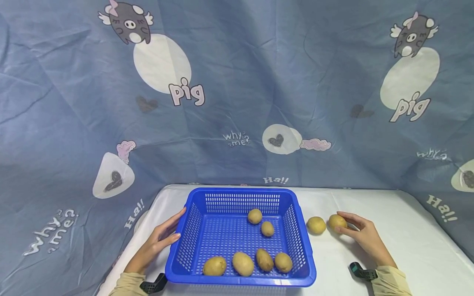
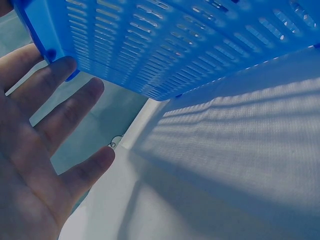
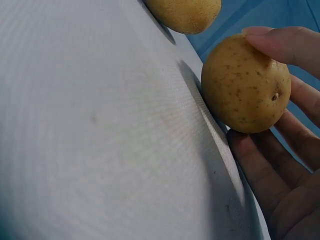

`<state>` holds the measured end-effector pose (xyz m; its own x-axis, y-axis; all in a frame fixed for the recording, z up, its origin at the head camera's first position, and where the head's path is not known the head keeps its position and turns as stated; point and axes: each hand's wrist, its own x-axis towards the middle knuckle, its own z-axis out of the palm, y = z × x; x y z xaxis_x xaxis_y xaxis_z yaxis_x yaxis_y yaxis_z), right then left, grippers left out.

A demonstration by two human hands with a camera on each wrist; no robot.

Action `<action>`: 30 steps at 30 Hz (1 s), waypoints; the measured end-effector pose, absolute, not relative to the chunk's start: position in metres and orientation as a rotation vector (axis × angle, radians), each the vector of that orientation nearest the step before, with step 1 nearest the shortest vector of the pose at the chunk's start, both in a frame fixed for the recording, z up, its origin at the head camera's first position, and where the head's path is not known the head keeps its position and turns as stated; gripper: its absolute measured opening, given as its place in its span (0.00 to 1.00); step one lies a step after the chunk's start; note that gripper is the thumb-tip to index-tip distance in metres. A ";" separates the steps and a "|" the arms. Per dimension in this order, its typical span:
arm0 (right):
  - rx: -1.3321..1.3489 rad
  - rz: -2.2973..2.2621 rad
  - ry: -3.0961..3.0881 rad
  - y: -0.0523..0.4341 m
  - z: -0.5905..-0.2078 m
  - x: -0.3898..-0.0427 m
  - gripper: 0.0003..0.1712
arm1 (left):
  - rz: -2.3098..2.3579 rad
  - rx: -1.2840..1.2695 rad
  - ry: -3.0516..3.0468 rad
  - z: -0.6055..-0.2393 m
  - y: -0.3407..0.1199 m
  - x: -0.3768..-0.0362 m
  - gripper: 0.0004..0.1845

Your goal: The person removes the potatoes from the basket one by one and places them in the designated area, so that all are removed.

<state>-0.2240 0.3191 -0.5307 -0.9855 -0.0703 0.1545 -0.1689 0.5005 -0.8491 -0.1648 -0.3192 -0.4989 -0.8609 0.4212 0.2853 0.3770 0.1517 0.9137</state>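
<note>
A blue plastic basket [image 1: 240, 280] with slotted walls sits on the white table. Several potatoes [image 1: 242, 264] lie in it, most along the near side and two towards the back right. My left hand [image 1: 159, 242] rests against the basket's left rim, its fingers [image 2: 70, 117] straight and spread in the left wrist view. Right of the basket, my right hand [image 1: 364, 236] holds a potato [image 3: 245, 85] between thumb and fingers, low over the tabletop. Another potato [image 1: 316, 225] lies between that hand and the basket.
The table is covered with white cloth [image 1: 392, 222]. Behind it and at the sides hangs a blue curtain [image 1: 229, 74] printed with pigs and words. Dark devices are strapped at the left wrist [image 1: 153, 284] and right wrist [image 1: 362, 272].
</note>
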 end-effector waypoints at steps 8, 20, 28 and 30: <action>0.223 1.519 -2.635 0.320 -0.531 -0.223 0.34 | 1.852 0.750 2.352 -0.501 -0.319 -0.166 0.35; 0.212 1.525 -2.606 0.317 -0.529 -0.224 0.33 | 1.846 0.809 2.385 -0.499 -0.319 -0.166 0.35; 0.223 1.535 -2.571 0.316 -0.528 -0.223 0.32 | 1.843 0.818 2.370 -0.500 -0.320 -0.166 0.35; 0.226 1.543 -2.574 0.316 -0.529 -0.223 0.32 | 1.847 0.811 2.360 -0.500 -0.320 -0.166 0.35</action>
<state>-0.2228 0.3159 -0.5286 -0.9800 -0.0605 0.1897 -0.1958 0.4651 -0.8633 -0.1658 -0.3201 -0.5005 -0.8627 0.4195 0.2825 0.3750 0.1558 0.9138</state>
